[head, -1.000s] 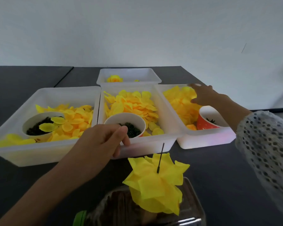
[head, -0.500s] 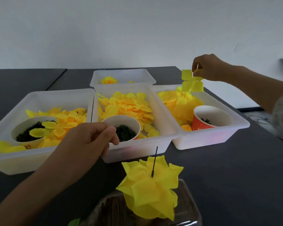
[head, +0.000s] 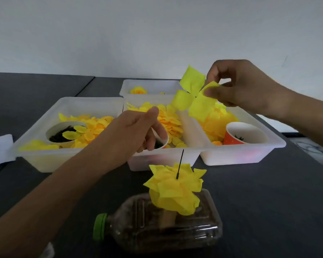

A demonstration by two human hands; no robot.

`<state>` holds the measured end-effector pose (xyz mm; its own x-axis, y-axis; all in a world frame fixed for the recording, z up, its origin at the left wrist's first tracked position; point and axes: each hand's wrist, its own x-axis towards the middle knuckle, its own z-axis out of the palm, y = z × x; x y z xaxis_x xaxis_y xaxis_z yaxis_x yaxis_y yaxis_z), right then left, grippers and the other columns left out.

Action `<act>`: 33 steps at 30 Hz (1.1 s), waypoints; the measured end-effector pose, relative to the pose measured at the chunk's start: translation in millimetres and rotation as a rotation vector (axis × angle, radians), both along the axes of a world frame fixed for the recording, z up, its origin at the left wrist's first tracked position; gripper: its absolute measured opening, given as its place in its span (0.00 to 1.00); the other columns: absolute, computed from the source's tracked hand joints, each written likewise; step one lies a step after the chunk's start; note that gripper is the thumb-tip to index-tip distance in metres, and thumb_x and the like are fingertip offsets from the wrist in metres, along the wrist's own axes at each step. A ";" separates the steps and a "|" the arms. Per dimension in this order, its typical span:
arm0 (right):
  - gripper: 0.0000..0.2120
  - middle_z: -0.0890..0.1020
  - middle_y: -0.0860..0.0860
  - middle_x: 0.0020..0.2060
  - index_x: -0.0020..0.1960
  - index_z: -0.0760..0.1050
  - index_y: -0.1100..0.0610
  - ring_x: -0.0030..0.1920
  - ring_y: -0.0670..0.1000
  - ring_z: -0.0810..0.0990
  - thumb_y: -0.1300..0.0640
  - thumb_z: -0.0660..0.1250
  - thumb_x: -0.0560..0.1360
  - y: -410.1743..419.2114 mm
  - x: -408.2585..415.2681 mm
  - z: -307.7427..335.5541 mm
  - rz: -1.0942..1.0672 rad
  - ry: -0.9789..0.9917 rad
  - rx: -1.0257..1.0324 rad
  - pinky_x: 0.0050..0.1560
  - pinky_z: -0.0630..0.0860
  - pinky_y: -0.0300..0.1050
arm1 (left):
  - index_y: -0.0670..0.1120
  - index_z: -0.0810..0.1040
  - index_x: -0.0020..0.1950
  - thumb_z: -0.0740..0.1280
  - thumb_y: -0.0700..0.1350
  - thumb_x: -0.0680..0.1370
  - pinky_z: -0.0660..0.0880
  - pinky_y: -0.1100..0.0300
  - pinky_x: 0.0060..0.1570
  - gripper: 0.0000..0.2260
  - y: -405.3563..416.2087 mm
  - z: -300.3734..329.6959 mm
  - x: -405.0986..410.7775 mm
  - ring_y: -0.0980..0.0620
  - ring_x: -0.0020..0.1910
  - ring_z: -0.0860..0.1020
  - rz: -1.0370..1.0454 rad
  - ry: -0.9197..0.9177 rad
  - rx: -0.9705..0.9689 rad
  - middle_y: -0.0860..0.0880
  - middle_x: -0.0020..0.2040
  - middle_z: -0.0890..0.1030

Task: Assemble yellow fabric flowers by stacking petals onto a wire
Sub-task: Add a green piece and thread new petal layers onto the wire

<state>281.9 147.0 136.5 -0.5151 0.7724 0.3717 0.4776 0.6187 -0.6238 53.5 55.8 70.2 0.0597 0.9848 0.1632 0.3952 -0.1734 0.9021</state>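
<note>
Four white trays (head: 90, 101) of yellow petals are seen on the dark counter (head: 259, 192). A petal piece (head: 193, 95) is pinched by the right hand (head: 241, 84), raised above the right tray. The left hand (head: 136, 131) is curled over a cup (head: 163, 142) in the middle tray; what it grips cannot be told. Nearer, a flower (head: 175, 187) is stacked on a wire (head: 180, 162) standing from a bottle (head: 157, 224).

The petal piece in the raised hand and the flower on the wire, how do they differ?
The petal piece is a single flat, cross-shaped layer, pinched in the air by the right hand; the flower is many bunched layers. The petal piece is free, while the flower sits threaded on the black wire. Both are bright yellow fabric.
</note>
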 end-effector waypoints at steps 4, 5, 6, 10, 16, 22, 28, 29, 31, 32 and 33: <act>0.08 0.71 0.51 0.40 0.42 0.70 0.59 0.38 0.46 0.69 0.70 0.63 0.69 -53.0 -14.1 -11.0 0.136 -0.126 0.563 0.36 0.65 0.33 | 0.50 0.82 0.30 0.44 0.64 0.81 0.62 0.71 0.19 0.35 -5.8 8.5 9.7 0.59 0.19 0.66 0.008 -0.030 -0.184 0.52 0.24 0.75; 0.09 0.71 0.52 0.41 0.42 0.70 0.60 0.38 0.47 0.68 0.71 0.62 0.68 -61.4 -14.4 -15.1 0.172 -0.167 0.658 0.35 0.66 0.37 | 0.51 0.81 0.28 0.44 0.64 0.81 0.62 0.70 0.19 0.35 -7.9 9.2 11.8 0.58 0.19 0.66 0.003 -0.036 -0.208 0.52 0.24 0.75; 0.08 0.71 0.54 0.42 0.43 0.70 0.60 0.38 0.50 0.68 0.72 0.62 0.68 -67.2 -14.4 -19.8 0.182 -0.194 0.718 0.34 0.67 0.42 | 0.51 0.80 0.26 0.47 0.65 0.80 0.62 0.69 0.19 0.34 -10.6 9.5 13.2 0.57 0.20 0.66 -0.005 -0.047 -0.226 0.52 0.24 0.75; 0.07 0.71 0.58 0.43 0.42 0.72 0.63 0.35 0.59 0.69 0.73 0.65 0.70 -75.3 -15.8 -37.9 0.125 -0.201 0.782 0.30 0.67 0.53 | 0.51 0.76 0.24 0.59 0.61 0.77 0.62 0.68 0.20 0.26 -20.8 11.2 16.3 0.56 0.21 0.66 -0.050 -0.122 -0.259 0.52 0.25 0.75; 0.20 0.73 0.53 0.45 0.51 0.65 0.50 0.34 0.55 0.72 0.74 0.63 0.72 -74.3 -17.5 -50.7 -0.007 0.103 0.313 0.30 0.70 0.49 | 0.51 0.74 0.24 0.59 0.53 0.81 0.61 0.68 0.22 0.24 -24.4 13.8 13.9 0.56 0.22 0.62 -0.113 -0.159 -0.123 0.53 0.24 0.70; 0.28 0.75 0.57 0.29 0.42 0.74 0.58 0.27 0.52 0.61 0.36 0.49 0.79 -64.1 -11.8 -45.3 0.063 0.311 -0.837 0.24 0.57 0.38 | 0.53 0.76 0.24 0.60 0.52 0.81 0.63 0.71 0.22 0.25 -25.2 9.9 18.3 0.60 0.20 0.67 -0.055 -0.138 -0.084 0.55 0.23 0.72; 0.23 0.69 0.50 0.27 0.30 0.70 0.53 0.25 0.49 0.62 0.49 0.55 0.82 -73.9 -9.4 -56.5 0.121 0.180 -0.624 0.26 0.59 0.39 | 0.53 0.77 0.33 0.56 0.61 0.80 0.65 0.66 0.22 0.22 -27.0 2.9 17.5 0.56 0.21 0.67 0.045 -0.132 -0.196 0.52 0.25 0.74; 0.22 0.69 0.50 0.26 0.31 0.69 0.54 0.25 0.49 0.62 0.49 0.55 0.82 -74.5 -9.7 -56.9 0.114 0.186 -0.627 0.26 0.60 0.38 | 0.52 0.77 0.38 0.54 0.62 0.80 0.64 0.65 0.22 0.21 -27.8 1.7 15.7 0.55 0.21 0.66 0.057 -0.147 -0.228 0.51 0.25 0.75; 0.21 0.70 0.49 0.26 0.33 0.69 0.56 0.25 0.49 0.62 0.50 0.55 0.83 -74.8 -10.6 -58.8 0.098 0.179 -0.622 0.25 0.60 0.37 | 0.51 0.76 0.40 0.54 0.58 0.82 0.64 0.66 0.21 0.18 -31.0 -1.7 11.0 0.54 0.21 0.65 0.051 -0.177 -0.238 0.51 0.25 0.74; 0.20 0.70 0.49 0.26 0.34 0.69 0.56 0.25 0.48 0.62 0.50 0.55 0.83 -74.6 -11.6 -59.7 0.094 0.175 -0.614 0.25 0.60 0.36 | 0.51 0.77 0.37 0.55 0.55 0.83 0.63 0.66 0.21 0.19 -32.8 -3.7 8.4 0.54 0.22 0.64 0.040 -0.183 -0.219 0.51 0.25 0.73; 0.20 0.70 0.49 0.26 0.36 0.70 0.57 0.24 0.48 0.63 0.50 0.55 0.83 -74.5 -12.8 -60.8 0.091 0.177 -0.612 0.25 0.61 0.36 | 0.51 0.77 0.33 0.56 0.52 0.83 0.63 0.66 0.21 0.21 -34.4 -5.8 6.4 0.54 0.22 0.63 0.026 -0.188 -0.205 0.50 0.25 0.72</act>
<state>269.2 72.4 75.7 -0.5601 0.8276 -0.0365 0.2972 0.1596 -0.9414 59.9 21.4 64.5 0.0212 0.9992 -0.0341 0.2194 0.0286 0.9752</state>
